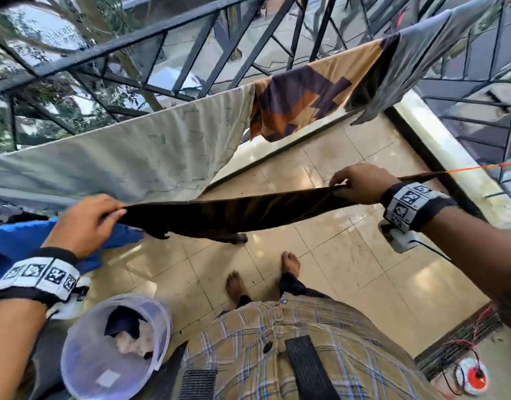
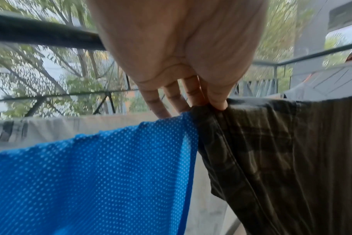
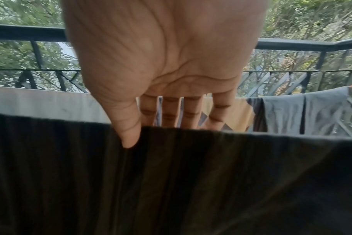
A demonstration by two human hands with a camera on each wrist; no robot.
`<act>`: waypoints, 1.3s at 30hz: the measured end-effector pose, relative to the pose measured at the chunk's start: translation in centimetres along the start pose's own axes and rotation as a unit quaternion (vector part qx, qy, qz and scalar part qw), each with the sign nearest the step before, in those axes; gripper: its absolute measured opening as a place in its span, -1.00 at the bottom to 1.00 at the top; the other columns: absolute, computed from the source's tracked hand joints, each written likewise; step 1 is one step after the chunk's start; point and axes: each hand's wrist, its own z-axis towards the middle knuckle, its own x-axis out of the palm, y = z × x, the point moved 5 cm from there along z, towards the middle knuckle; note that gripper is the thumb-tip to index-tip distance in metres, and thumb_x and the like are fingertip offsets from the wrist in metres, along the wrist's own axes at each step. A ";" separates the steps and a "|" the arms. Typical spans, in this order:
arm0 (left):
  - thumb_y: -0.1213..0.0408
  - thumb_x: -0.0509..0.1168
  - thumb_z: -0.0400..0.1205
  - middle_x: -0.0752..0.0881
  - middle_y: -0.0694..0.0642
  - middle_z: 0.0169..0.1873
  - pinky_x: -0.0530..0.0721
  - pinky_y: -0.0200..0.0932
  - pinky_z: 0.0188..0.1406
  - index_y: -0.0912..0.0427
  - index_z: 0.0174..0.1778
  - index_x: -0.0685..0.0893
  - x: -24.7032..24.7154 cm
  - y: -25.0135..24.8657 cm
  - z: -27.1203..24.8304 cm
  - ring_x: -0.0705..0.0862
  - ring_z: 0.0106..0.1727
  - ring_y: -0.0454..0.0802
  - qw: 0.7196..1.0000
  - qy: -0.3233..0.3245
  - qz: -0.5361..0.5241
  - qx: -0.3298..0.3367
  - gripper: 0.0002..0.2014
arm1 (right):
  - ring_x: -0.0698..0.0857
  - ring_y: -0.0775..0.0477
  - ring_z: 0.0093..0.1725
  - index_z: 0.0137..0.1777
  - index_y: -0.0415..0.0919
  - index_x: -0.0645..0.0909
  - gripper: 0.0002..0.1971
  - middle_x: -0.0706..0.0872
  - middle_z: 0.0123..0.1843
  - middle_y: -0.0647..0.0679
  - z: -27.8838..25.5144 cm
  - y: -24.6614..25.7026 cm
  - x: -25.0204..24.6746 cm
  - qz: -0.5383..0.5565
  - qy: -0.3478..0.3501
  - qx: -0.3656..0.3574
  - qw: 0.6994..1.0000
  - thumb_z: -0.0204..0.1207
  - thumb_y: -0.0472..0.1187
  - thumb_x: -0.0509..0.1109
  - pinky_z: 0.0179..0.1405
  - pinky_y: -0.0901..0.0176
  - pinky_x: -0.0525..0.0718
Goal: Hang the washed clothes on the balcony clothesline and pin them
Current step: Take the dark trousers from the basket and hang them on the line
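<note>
Dark plaid garment (image 1: 234, 210) lay draped over the orange clothesline (image 1: 479, 168), spread between both hands above the tiled floor (image 1: 349, 255). Left hand (image 1: 86, 223) pinched its left end between thumb and fingers, just beside a blue mesh garment (image 2: 90, 167). Right hand (image 1: 361, 184) pinched the top edge, thumb (image 3: 129, 135) on the near side, fingers behind. Clear plastic bucket (image 1: 115, 347) of laundry stood below the left wrist.
</note>
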 end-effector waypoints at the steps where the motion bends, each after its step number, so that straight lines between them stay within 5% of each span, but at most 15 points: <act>1: 0.26 0.26 0.61 0.76 0.24 -0.21 0.57 0.07 -0.11 0.32 -0.06 0.79 -1.2 -0.1 -0.5 0.68 -0.12 0.19 1.000 -0.015 -0.003 0.010 -0.76 | 0.66 -0.08 0.10 0.24 0.14 0.67 -0.76 0.74 0.15 0.06 0.3 1.3 0.2 0.005 -0.004 -0.012 1.000 0.60 0.01 0.34 -0.03 0.11 0.61; 5: 0.22 0.21 0.66 0.75 0.28 -0.08 0.59 0.20 0.06 0.31 0.07 0.75 -3.0 2.0 -1.0 0.68 -0.01 0.25 0.997 -0.050 -0.021 -0.048 -0.71 | 0.65 -0.14 0.09 0.24 0.10 0.67 -0.76 0.76 0.12 -0.02 0.6 3.3 0.6 0.008 0.000 -0.029 1.000 0.64 -0.06 0.28 0.02 0.06 0.59; 9: 0.38 0.27 0.69 0.74 0.34 -0.12 0.64 0.31 0.03 0.32 0.01 0.74 -0.4 3.3 -2.3 0.72 -0.02 0.41 0.998 0.002 0.007 -0.062 -0.85 | 0.66 -0.12 0.08 0.26 0.07 0.69 -0.71 0.76 0.10 0.00 0.8 5.5 1.9 0.020 0.025 -0.034 0.999 0.64 -0.17 0.27 0.06 0.06 0.59; 15: 0.11 0.10 0.65 0.71 0.35 -0.11 0.65 0.32 0.00 0.31 0.01 0.77 2.9 3.6 -2.6 0.69 -0.09 0.44 0.998 0.018 0.022 -0.064 -0.59 | 0.67 -0.14 0.02 0.18 0.06 0.71 -0.77 0.76 0.04 -0.01 0.5 5.9 4.2 0.025 0.078 -0.004 0.997 0.62 -0.15 0.30 0.03 0.05 0.61; 21: 0.20 0.29 0.66 0.77 0.27 -0.02 0.66 0.29 0.06 0.17 0.14 0.72 4.0 3.1 -1.7 0.70 0.04 0.37 0.993 0.060 0.051 -0.088 -0.78 | 0.67 -0.17 0.14 0.29 0.02 0.68 -0.73 0.77 0.13 -0.05 0.1 5.5 3.5 0.047 0.049 -0.009 0.998 0.61 -0.06 0.37 0.12 0.08 0.54; 26: 0.24 0.44 0.60 0.71 0.22 0.07 0.64 0.31 0.12 0.18 0.26 0.67 4.7 2.5 -1.5 0.65 0.12 0.35 0.995 0.066 0.030 -0.072 -0.68 | 0.68 -0.19 0.20 0.28 -0.04 0.70 -0.73 0.76 0.18 -0.08 -1.4 4.0 1.7 0.110 -0.063 0.009 0.992 0.60 -0.12 0.42 0.21 0.00 0.58; 30: 0.21 0.38 0.63 0.69 0.18 0.03 0.62 0.30 0.10 0.18 0.20 0.69 4.9 0.3 -0.7 0.63 0.11 0.33 0.997 0.047 0.009 -0.066 -0.75 | 0.73 -0.10 0.00 0.06 0.04 0.74 -0.87 0.76 -0.02 0.02 -4.4 0.2 1.0 0.143 -0.154 0.077 0.975 0.55 -0.09 0.44 0.04 0.02 0.68; 34: 0.07 0.19 0.58 0.71 0.18 0.00 0.58 0.27 0.15 0.15 0.16 0.71 5.0 -2.5 0.6 0.62 0.07 0.31 0.998 0.022 -0.028 -0.054 -0.65 | 0.75 -0.23 -0.07 -0.07 -0.06 0.76 -0.88 0.81 -0.14 -0.05 -8.0 -5.1 1.5 0.165 -0.221 0.200 0.940 0.48 -0.08 0.45 -0.05 -0.08 0.73; 39: -0.01 0.13 0.59 0.74 0.13 0.03 0.54 0.15 0.25 0.15 0.13 0.77 6.8 -8.5 3.6 0.64 0.13 0.24 0.996 0.039 -0.073 -0.012 -0.57 | 0.75 -0.25 0.06 -0.01 -0.07 0.79 -0.81 0.83 -0.02 -0.15 -10.3 -11.7 4.3 0.220 -0.159 0.298 0.915 0.53 0.00 0.45 0.07 -0.02 0.68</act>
